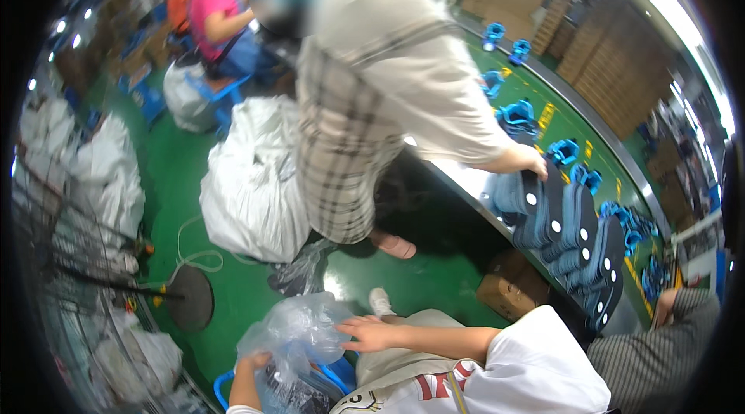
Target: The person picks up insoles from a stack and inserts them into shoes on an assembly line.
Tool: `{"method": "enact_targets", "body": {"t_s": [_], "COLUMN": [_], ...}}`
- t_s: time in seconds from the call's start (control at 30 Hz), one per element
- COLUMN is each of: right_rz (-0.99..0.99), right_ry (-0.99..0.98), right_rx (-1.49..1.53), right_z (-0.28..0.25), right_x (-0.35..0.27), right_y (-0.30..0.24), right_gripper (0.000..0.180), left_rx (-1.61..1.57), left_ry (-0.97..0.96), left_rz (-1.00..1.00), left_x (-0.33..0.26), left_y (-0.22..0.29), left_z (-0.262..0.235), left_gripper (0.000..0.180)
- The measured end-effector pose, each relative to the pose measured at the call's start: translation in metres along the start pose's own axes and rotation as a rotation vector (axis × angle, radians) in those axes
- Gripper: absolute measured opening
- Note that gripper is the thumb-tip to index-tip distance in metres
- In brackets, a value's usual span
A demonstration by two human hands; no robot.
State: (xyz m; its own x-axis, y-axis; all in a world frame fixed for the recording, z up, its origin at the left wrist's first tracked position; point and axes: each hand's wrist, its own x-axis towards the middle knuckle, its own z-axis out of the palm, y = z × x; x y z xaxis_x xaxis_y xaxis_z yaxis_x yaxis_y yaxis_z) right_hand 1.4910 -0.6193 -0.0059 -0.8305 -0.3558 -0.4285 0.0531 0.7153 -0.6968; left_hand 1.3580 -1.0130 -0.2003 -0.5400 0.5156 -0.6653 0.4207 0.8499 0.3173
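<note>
A clear, crumpled plastic bag [299, 329] lies puffed up at the lower middle, over a blue plastic container or frame [337, 375]. My left hand [260, 360] is at the bag's near left side, its fingers closed on the film and partly covered by it. At the bag's right edge is my right hand [369, 332], fingers apart and pointing left, touching or almost touching the film. Beneath the bag, more wrapped, dark contents show; what they are I cannot make out.
A co-worker [372, 72] stands ahead, one hand on stacked dark insoles [559, 228] on the bench. Blue shoe-like pieces [516, 115] line the green conveyor [551, 96]. White sacks [256, 181], a fan's round base [190, 297] and a cardboard box [512, 286] stand on the floor.
</note>
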Motion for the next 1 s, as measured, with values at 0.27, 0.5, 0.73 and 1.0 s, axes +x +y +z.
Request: {"method": "enact_targets", "body": {"t_s": [0.27,0.5,0.73,1.0], "right_rz": [0.541,0.341,0.649,0.817], "right_ry": [0.199,1.402,1.525,1.299], "right_rx": [0.083,0.344,0.530,0.266], "right_z": [-0.056,-0.143,-0.193,-0.210], "right_x": [-0.197,-0.317,-0.325,-0.329], "right_y": [0.101,0.174,0.267,0.264], "right_gripper": [0.051,0.029,0.062,0.070], "left_rx": [0.233,-0.774,-0.896,-1.296], "left_ry": [-0.090,-0.296,-0.314,-0.593], "left_rz": [-0.397,0.322,0.329,0.077], "left_x": [-0.057,0.050,0.183,0.164], "left_y": [0.125,0.451,0.721,0.818], "left_z": [-0.157,-0.202,-0.204,-0.182], "left_gripper": [0.042,0.060,0.106,0.059]}}
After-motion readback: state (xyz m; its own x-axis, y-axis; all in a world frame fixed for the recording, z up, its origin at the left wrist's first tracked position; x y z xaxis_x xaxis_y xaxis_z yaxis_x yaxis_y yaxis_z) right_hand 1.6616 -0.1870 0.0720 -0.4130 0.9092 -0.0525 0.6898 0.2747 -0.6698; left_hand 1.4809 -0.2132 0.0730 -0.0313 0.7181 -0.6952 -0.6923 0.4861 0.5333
